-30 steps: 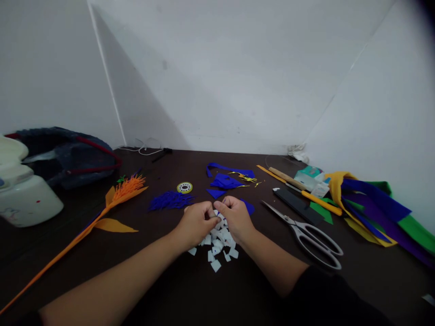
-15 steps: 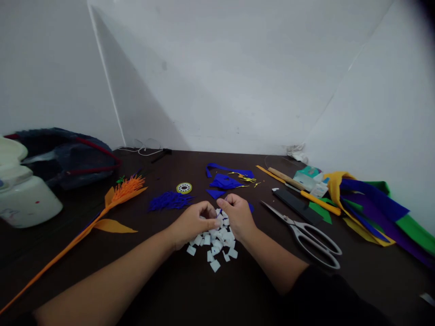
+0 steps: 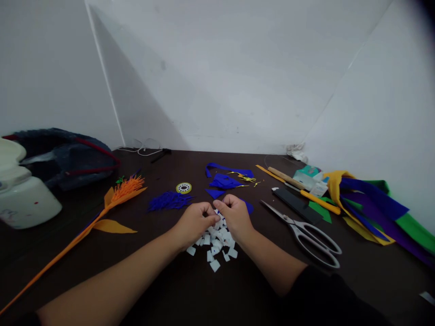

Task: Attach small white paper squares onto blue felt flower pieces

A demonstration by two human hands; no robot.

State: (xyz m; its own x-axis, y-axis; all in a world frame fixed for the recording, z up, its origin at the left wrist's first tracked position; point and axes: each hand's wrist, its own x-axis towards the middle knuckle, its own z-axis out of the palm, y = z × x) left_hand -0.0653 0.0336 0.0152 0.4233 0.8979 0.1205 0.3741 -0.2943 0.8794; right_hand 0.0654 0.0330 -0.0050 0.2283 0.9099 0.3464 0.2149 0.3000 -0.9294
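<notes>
1. The fingers [image 3: 211, 220] of the left hand [image 3: 190, 225], at the centre of the frame, curl with the thumb near the forefinger; whether they grasp anything I cannot tell.
2. The right hand [image 3: 238, 218] faces it just beside, thumb and forefinger bent together; anything between them is too small to make out.
3. Small white squares [image 3: 217, 242] lie heaped on the dark worktop [image 3: 244, 294], below and between both hands, at lower centre.
4. Above the left hand sit a blue fringe [image 3: 170, 200] and a roll of tape [image 3: 184, 184]; blue scraps [image 3: 224, 181] lie above the right.
5. Scissors [image 3: 289, 220] rest right of centre.
6. An orange flower [image 3: 127, 189] lies left of centre.
</notes>
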